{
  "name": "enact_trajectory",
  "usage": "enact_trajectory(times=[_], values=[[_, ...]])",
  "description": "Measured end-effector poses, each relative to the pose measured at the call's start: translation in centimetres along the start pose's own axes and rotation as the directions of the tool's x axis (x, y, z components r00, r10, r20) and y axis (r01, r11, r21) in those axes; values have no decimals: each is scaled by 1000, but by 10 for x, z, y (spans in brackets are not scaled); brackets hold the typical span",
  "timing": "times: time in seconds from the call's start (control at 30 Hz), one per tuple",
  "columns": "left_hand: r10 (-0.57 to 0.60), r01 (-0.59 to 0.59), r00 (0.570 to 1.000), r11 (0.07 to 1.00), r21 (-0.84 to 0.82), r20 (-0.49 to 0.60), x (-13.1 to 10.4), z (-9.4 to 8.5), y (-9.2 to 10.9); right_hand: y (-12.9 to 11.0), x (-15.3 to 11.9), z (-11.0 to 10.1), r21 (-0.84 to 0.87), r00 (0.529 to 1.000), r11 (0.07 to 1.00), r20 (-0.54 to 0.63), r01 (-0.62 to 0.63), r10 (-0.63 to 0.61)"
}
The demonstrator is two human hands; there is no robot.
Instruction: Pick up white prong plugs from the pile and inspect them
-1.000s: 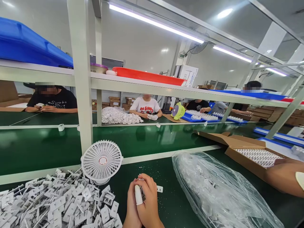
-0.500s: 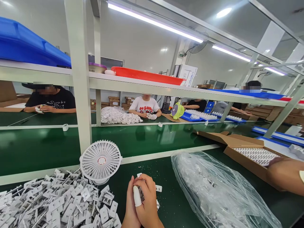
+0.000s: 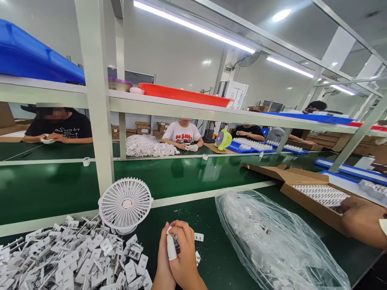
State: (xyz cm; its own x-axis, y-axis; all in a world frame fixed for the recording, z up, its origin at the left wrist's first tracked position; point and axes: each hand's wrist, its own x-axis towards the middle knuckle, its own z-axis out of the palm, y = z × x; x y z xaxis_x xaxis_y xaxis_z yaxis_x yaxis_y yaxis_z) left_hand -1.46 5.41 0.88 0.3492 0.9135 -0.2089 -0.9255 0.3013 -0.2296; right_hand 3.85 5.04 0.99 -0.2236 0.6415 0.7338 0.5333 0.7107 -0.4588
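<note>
White part pinched between both clasped hands.

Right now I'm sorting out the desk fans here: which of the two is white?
The white fan standing by the pile of white parts, just beyond the clasped hands. The other fan, across the belt, is yellow-green.

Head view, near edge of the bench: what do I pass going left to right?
Pile of white plug parts → white desk fan → left hand → right hand, pressed together on a small part → clear plastic bag → open cardboard box.
</note>
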Motion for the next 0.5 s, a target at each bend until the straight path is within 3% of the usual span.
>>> enact_trajectory(times=[0.37, 0.5], values=[[51, -44, 992, 997, 66, -113, -6, 9, 0, 7, 2, -2, -101, 999, 994, 26, -40, 43], [46, -36, 994, 994, 104, -96, -10, 12, -2, 5, 3, -4, -113, 999, 993, 28, -31, 35]])
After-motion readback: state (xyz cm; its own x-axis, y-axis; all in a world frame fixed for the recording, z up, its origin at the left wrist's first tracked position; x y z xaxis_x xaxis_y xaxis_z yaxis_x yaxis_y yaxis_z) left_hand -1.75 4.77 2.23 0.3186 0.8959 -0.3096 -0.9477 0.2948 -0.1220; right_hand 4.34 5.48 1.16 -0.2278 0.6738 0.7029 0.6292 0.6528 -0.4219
